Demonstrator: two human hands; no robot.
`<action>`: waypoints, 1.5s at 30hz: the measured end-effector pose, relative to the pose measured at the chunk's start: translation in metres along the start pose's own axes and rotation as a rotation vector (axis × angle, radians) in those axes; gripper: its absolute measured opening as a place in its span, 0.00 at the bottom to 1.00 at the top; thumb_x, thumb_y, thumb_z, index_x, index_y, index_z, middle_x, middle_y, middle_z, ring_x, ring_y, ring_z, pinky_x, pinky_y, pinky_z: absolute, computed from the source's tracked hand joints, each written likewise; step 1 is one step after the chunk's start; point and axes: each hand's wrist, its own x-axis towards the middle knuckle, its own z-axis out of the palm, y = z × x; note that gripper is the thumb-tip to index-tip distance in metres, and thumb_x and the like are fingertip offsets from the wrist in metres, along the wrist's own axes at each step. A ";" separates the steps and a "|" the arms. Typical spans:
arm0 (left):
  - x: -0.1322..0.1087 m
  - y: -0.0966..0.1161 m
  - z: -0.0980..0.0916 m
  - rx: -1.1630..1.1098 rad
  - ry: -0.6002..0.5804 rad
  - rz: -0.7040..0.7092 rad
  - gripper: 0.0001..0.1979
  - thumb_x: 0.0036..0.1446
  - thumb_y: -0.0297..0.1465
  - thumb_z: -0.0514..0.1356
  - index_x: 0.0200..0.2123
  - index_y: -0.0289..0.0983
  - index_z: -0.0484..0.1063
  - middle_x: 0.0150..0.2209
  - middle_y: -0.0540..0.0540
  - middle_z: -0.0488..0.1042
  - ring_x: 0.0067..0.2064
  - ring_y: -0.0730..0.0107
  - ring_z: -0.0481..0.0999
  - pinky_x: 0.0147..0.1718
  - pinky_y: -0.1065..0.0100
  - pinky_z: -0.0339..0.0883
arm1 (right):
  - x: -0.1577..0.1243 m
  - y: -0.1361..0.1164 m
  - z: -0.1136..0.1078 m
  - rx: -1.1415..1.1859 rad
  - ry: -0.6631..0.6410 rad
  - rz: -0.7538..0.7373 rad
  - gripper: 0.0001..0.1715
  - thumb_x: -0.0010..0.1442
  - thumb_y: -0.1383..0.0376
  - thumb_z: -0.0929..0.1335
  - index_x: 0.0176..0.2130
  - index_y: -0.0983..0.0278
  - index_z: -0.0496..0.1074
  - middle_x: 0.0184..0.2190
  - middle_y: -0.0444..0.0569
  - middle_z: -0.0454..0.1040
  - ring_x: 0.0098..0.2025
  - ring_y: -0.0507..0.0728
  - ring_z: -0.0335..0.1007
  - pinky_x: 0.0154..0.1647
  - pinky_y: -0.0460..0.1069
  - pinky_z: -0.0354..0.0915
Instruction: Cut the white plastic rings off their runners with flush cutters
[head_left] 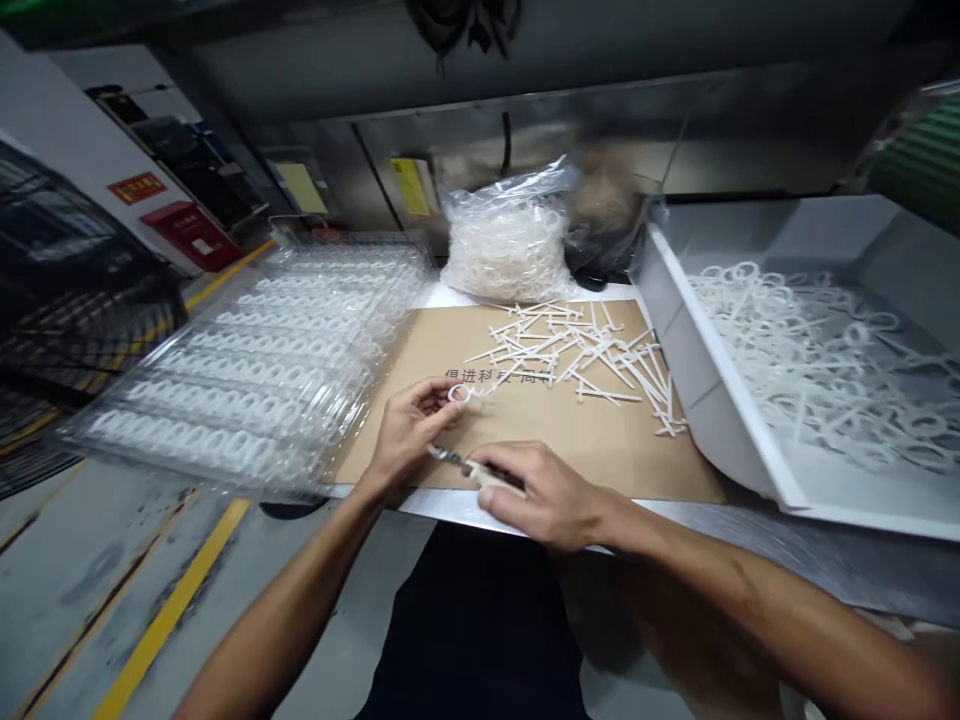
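Between the thumb and fingers of my left hand [412, 425] is a white plastic ring [460, 393], with small white bits trailing off its right side. My right hand [544, 495] is wrapped round the pale handles of small cutting pliers [487, 476]. Their metal jaws point left toward my left wrist, apart from the ring. Beneath both hands lies a brown cardboard sheet [435, 350] with printed characters. Thin white plastic sticks [592, 350] are scattered over its far right half.
On the left, clear plastic trays [262, 345] hold rows of white rings. A clear bag [510, 245] full of white parts stands at the back. To the right, a large grey bin [720, 370] contains a heap of white ring pieces [840, 370].
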 end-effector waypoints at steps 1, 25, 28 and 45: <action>-0.005 -0.002 0.004 -0.057 0.082 0.014 0.25 0.54 0.44 0.73 0.49 0.34 0.79 0.39 0.43 0.81 0.36 0.69 0.80 0.36 0.69 0.76 | 0.000 -0.001 -0.003 0.013 0.022 0.034 0.09 0.70 0.63 0.64 0.42 0.65 0.72 0.31 0.45 0.71 0.32 0.54 0.65 0.35 0.48 0.62; -0.039 -0.009 0.024 -0.090 0.306 0.319 0.15 0.60 0.32 0.72 0.51 0.43 0.82 0.38 0.46 0.81 0.38 0.67 0.81 0.41 0.66 0.78 | -0.005 0.009 -0.012 0.299 0.014 0.540 0.15 0.74 0.55 0.63 0.45 0.62 0.72 0.34 0.46 0.67 0.33 0.55 0.62 0.33 0.49 0.64; -0.039 -0.008 0.024 -0.079 0.285 0.324 0.15 0.61 0.33 0.71 0.51 0.42 0.81 0.39 0.45 0.81 0.39 0.66 0.81 0.41 0.65 0.78 | -0.006 0.010 -0.012 0.304 0.018 0.547 0.16 0.74 0.55 0.63 0.46 0.63 0.73 0.34 0.46 0.67 0.33 0.55 0.62 0.33 0.49 0.64; -0.036 -0.010 0.023 -0.036 0.262 0.467 0.17 0.60 0.25 0.71 0.52 0.38 0.79 0.39 0.45 0.81 0.39 0.70 0.80 0.40 0.69 0.77 | -0.011 0.019 -0.007 0.403 0.060 0.544 0.16 0.75 0.52 0.64 0.43 0.60 0.72 0.35 0.46 0.68 0.33 0.55 0.63 0.33 0.51 0.64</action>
